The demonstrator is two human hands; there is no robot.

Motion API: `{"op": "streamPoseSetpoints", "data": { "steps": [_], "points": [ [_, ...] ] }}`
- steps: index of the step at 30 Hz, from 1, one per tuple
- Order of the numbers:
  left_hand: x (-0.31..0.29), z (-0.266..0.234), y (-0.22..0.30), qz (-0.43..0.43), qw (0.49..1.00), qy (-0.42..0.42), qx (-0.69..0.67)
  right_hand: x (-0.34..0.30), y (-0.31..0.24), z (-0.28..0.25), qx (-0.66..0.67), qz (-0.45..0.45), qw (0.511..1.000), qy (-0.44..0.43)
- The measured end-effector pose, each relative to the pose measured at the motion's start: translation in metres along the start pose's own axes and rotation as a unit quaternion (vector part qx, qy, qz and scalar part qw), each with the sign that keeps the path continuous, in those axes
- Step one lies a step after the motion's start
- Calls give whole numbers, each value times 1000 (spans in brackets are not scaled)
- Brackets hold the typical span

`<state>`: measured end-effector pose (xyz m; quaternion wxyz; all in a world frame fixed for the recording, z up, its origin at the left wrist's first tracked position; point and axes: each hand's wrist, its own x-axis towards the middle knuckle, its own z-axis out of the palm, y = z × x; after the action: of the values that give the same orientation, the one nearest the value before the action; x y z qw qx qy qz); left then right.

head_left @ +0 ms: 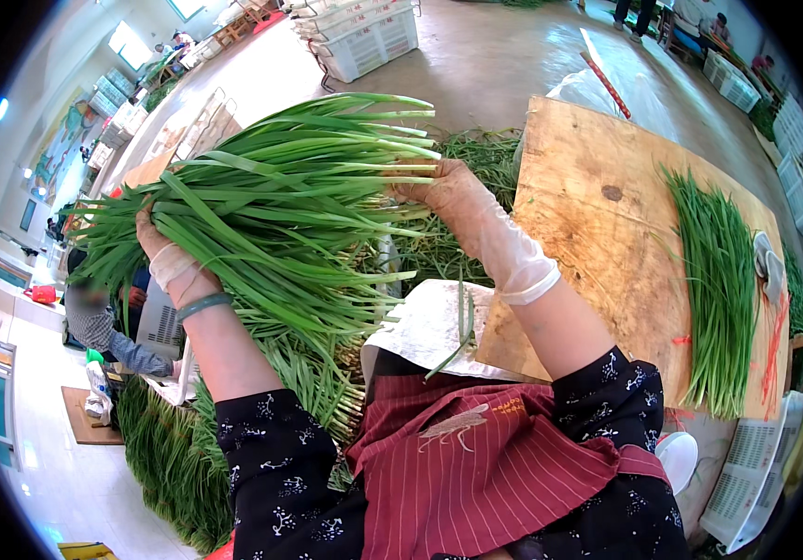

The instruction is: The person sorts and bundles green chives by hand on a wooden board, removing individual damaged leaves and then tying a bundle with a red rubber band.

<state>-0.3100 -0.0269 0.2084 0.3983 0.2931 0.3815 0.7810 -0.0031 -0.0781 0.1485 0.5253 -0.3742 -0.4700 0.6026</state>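
Stretching across the front here, 2 hands on 1 big leafy bunch point(271, 191), up over the heap of greens point(317, 383)! The left hand point(162, 248) is closed round the blade end, leaves spilling out beyond it; over at the pale stem ends, the right hand point(441, 187) curls its fingers against the stalks, though whether they really pinch, I cannot tell. Fairly light for its bulk, by the look of it: blades soft, easily creased, probably a touch slick, stems stiffer. Best place to take hold, surely: the firm stem end, with a loose palm supporting the leaves. And off to the right, 1 slimmer bundle point(717, 308) lies on the wooden surface point(579, 243).
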Motion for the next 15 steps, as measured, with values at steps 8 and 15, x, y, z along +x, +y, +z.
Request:
{"op": "streamPoseSetpoints", "data": {
  "steps": [8, 15],
  "points": [
    [18, -28, -12, -46, 991, -90, -87, -16, 0, -4, 20, -31, 999, -8],
    [4, -12, -26, 0, 999, -13, -52, -17, 10, -8, -56, -59, 995, 58]
  ]
}}
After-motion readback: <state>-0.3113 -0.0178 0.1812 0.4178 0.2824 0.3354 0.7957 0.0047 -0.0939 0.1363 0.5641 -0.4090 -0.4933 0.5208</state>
